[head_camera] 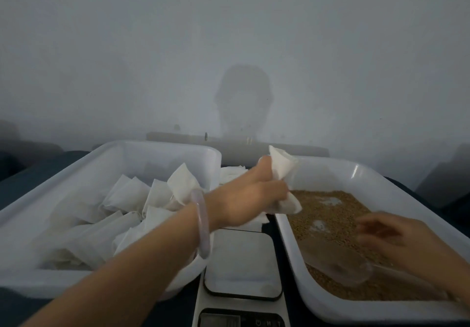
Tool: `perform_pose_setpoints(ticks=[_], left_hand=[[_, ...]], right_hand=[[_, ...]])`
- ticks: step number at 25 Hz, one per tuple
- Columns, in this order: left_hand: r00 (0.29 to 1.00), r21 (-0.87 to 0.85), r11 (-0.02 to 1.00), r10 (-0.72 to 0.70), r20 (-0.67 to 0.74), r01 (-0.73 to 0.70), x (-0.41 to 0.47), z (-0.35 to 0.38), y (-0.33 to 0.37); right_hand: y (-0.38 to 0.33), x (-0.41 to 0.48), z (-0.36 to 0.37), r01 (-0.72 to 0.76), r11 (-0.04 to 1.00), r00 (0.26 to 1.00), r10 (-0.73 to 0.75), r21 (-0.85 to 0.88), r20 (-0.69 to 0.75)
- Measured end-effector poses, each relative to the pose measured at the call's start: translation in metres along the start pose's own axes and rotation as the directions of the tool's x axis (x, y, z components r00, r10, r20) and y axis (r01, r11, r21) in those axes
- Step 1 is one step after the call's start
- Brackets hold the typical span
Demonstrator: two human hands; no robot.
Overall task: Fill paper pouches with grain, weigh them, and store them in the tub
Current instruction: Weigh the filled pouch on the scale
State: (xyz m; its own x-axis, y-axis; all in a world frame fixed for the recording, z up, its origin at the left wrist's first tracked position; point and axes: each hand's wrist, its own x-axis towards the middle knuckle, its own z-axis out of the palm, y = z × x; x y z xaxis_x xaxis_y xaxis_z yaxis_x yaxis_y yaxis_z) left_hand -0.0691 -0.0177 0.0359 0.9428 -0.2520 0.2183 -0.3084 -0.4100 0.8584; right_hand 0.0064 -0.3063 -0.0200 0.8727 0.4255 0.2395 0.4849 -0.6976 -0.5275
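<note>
- Scale (241, 263) nearest, on the table between the two tubs, display at the bottom edge.
- Clear scoop (338, 263) lies in the grain (330, 214) of the right tub (381, 171), bowl pointing left.
- Right hand (396, 237) is over the scoop's handle end (blurred, so cannot tell if it grips or just hovers).
- Left tub (162, 158) holds a heap of white pouches (127, 194).
- Left hand (254, 199), pale bangle (203, 225) on the wrist, reaches across above the scale, fingers clamped round a crumpled paper pouch (282, 171) at the right tub's far-left corner.
- Spare pouches (232, 174) stacked between the tubs, behind that hand.
- Grey wall (229, 34) at back.
</note>
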Motion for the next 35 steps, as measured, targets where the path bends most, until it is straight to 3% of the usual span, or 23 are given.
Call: perform_pose_setpoints(ticks=[2, 5, 9, 12, 14, 17, 22, 24, 29, 32, 35], left_hand=[[0.998, 0.060, 0.997, -0.052, -0.034, 0.054, -0.007, -0.017, -0.010], [0.998, 0.114, 0.993, -0.032, -0.054, 0.038, -0.012, -0.028, -0.023], [0.989, 0.252, 0.966, -0.026, -0.143, 0.062, -0.010, -0.035, -0.045], [0.983, 0.229, 0.972, -0.017, -0.182, 0.059, -0.014, -0.032, -0.059], [0.988, 0.303, 0.950, -0.036, -0.152, 0.082, -0.017, -0.029, -0.067], [0.991, 0.372, 0.926, -0.016, -0.132, 0.064, -0.018, -0.028, -0.071], [0.985, 0.327, 0.943, -0.011, -0.170, 0.067, -0.021, -0.032, -0.067], [0.985, 0.324, 0.943, -0.013, -0.170, 0.068, -0.022, -0.030, -0.067], [0.998, 0.513, 0.858, 0.005, -0.067, 0.030, -0.023, -0.019, -0.065], [0.999, 0.577, 0.816, -0.049, 0.010, 0.034, -0.023, -0.013, -0.066], [0.994, 0.640, 0.767, -0.094, 0.059, 0.034, -0.022, -0.010, -0.069]], right_hand=[[-0.034, 0.008, 0.005, 0.085, 0.986, 0.996, -0.082, 0.142, -0.027], [-0.092, 0.028, 0.027, 0.146, 0.945, 0.970, -0.194, 0.291, 0.145], [-0.132, 0.047, 0.067, 0.222, 0.959, 0.919, -0.266, 0.175, 0.293], [-0.133, 0.053, 0.074, 0.253, 0.960, 0.910, -0.279, 0.123, 0.306], [-0.127, 0.053, 0.075, 0.265, 0.957, 0.906, -0.289, 0.118, 0.310], [-0.122, 0.050, 0.080, 0.264, 0.948, 0.924, -0.301, 0.176, 0.236], [-0.112, 0.046, 0.083, 0.234, 0.937, 0.949, -0.278, 0.260, 0.147], [-0.110, 0.046, 0.083, 0.239, 0.948, 0.948, -0.274, 0.209, 0.159], [-0.112, 0.047, 0.086, 0.287, 0.957, 0.916, -0.286, 0.038, 0.280], [-0.118, 0.052, 0.093, 0.392, 0.904, 0.850, -0.284, -0.172, 0.444], [-0.122, 0.058, 0.097, 0.435, 0.844, 0.830, -0.242, -0.313, 0.502]])
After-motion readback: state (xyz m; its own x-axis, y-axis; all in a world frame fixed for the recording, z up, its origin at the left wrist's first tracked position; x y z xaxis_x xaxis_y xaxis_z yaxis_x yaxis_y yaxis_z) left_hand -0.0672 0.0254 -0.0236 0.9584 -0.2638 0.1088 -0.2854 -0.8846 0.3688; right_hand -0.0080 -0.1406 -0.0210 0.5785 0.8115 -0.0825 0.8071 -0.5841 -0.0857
